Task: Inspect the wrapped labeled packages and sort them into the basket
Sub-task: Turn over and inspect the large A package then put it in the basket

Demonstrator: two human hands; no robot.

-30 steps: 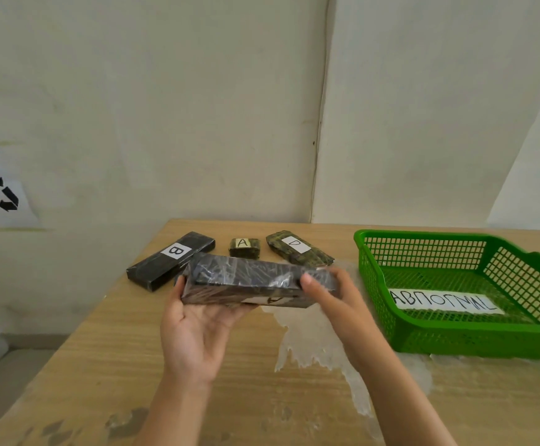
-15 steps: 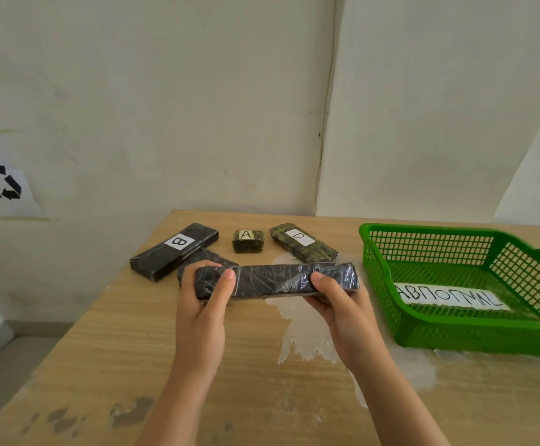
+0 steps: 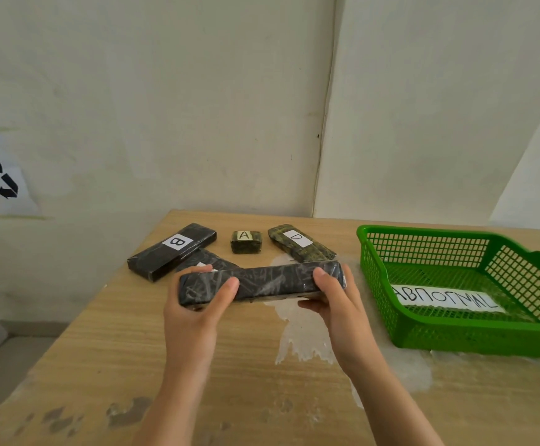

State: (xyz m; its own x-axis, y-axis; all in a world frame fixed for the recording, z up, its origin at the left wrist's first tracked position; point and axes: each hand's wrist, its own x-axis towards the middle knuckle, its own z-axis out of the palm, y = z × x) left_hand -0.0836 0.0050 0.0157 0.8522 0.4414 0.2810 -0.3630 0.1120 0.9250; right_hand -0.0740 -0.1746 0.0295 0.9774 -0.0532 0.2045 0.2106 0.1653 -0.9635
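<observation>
Packages sit on the table (image 3: 101, 365), the biggest thing I see, tan wood with a pale worn patch down its middle. Next in size is the green basket (image 3: 455, 341) at the right, resting on the table near my right hand; a paper strip with lettering lies on its floor and I see no package inside it, so I judge the sorting has not begun.

The long package (image 3: 272, 280) comes next. I hold it up above the table, lying crosswise in front of me, its dark wrapped face toward the camera and no label showing on that side. My left hand (image 3: 194, 313) is closed round its left end, thumb across the front; my right hand (image 3: 336, 300) is closed round its right end, thumb on top. I take this as the inspecting step.

Behind it package B (image 3: 172, 251) lies flat at the far left, with another dark package (image 3: 204, 260) just beside it, mostly hidden by the one I hold. Package D (image 3: 301, 244) lies slantwise toward the basket. Smallest is package A (image 3: 246, 242), between B and D.

So one package is under inspection and four wait on the table; all five are yet to be placed.
</observation>
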